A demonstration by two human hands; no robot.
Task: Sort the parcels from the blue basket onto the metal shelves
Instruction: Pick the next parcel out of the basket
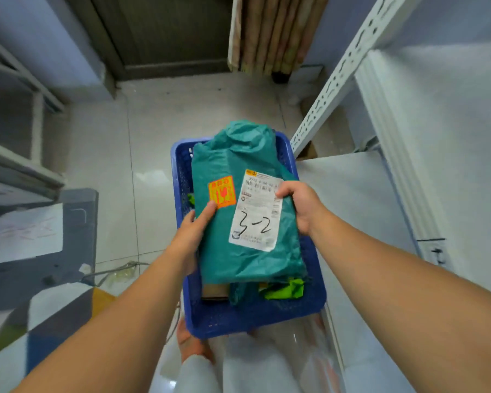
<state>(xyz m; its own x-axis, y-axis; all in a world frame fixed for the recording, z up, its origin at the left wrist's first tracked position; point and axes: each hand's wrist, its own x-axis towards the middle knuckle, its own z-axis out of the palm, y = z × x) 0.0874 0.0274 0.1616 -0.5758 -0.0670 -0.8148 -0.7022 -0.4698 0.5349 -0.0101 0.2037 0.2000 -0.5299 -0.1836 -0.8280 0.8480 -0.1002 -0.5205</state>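
Metal shelf waits at my right | blue basket sits below | teal parcel marked 3-2 hangs above it, slack wrap could slide | left hand, right hand both clamp its edges.

floor: glossy pale tiles | far wall: dark door, beige curtain beside it | walls: pale blue-grey | light: soft reflections on tiles
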